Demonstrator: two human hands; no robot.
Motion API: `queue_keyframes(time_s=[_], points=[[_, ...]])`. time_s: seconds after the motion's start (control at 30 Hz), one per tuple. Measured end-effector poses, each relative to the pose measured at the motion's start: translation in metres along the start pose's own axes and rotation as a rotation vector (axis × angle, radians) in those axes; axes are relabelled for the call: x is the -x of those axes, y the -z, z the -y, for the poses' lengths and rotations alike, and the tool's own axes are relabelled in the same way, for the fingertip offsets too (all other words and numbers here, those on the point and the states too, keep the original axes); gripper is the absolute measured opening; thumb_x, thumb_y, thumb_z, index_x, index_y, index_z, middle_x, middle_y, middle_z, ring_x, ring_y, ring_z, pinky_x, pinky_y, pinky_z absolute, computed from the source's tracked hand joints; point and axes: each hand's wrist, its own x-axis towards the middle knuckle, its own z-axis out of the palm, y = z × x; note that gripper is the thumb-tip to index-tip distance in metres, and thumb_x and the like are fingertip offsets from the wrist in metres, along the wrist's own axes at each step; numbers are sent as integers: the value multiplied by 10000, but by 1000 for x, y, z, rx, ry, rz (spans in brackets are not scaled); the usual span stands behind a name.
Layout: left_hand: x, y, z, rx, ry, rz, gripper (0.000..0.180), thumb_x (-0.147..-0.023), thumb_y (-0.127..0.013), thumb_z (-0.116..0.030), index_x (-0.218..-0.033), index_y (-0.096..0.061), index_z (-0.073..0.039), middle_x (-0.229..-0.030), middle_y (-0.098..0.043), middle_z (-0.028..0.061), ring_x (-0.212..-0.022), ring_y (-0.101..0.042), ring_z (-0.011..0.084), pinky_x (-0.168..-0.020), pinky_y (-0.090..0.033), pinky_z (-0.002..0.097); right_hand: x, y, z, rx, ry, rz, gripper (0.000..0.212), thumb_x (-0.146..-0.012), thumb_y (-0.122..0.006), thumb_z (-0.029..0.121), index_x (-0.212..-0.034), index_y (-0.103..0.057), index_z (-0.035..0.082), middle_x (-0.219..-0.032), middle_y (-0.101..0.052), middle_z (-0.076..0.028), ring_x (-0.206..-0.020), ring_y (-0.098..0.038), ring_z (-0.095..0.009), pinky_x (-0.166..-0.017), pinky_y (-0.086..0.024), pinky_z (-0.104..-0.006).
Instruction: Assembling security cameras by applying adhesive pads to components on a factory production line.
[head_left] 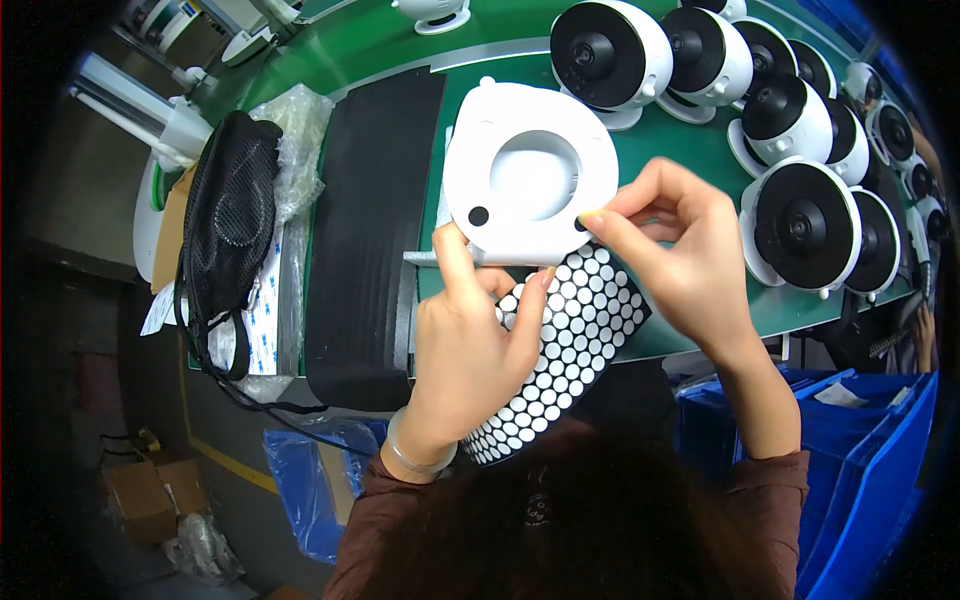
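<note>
My left hand (470,340) holds a white rounded device base (530,170) upside down, thumb on its lower edge, and also grips a black sheet of round pads (570,340) with many empty white circles. One black round pad sits on the base at its lower left. My right hand (680,250) presses a fingertip on the base's lower right corner, where a small black pad shows under the finger.
Several white dome cameras with black faces (800,225) stand in rows at the right on the green bench (700,150). A black foam mat (370,220) lies left of the base, with a black mesh bag (230,220) beyond it. Blue bins (860,450) sit at lower right.
</note>
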Motion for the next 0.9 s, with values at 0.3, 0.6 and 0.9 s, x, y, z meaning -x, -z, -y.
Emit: queue_keyframes(time_s=[0.3, 0.6, 0.9], points=[[23, 26, -12, 183, -27, 13, 253, -679, -629, 84, -910, -532, 56, -659, -624, 74, -629, -585, 68, -567, -428, 154, 24, 15, 9, -24, -43, -3, 244, -790, -540, 48, -1026, -520, -13, -864, -631, -81, -795, -600, -137, -667, -449, -205], [15, 21, -23, 250, -149, 130, 78, -659, -632, 42, -737, -627, 42, -650, -633, 85, -570, -604, 105, -530, -437, 181, 48, 27, 16, 33, 133, 286, 171, -674, -669, 57, -838, -627, 31, -736, -611, -81, -671, -585, -209, -582, -457, -272], [8, 19, -23, 234, -126, 224, 91, -676, -617, 22, -764, -633, 3, -648, -626, 107, -540, -616, 163, -493, -455, 228, 45, 28, 14, 361, 507, 111, 251, -543, -687, -8, -780, -641, 62, -718, -563, -44, -671, -548, -195, -580, -432, -281]])
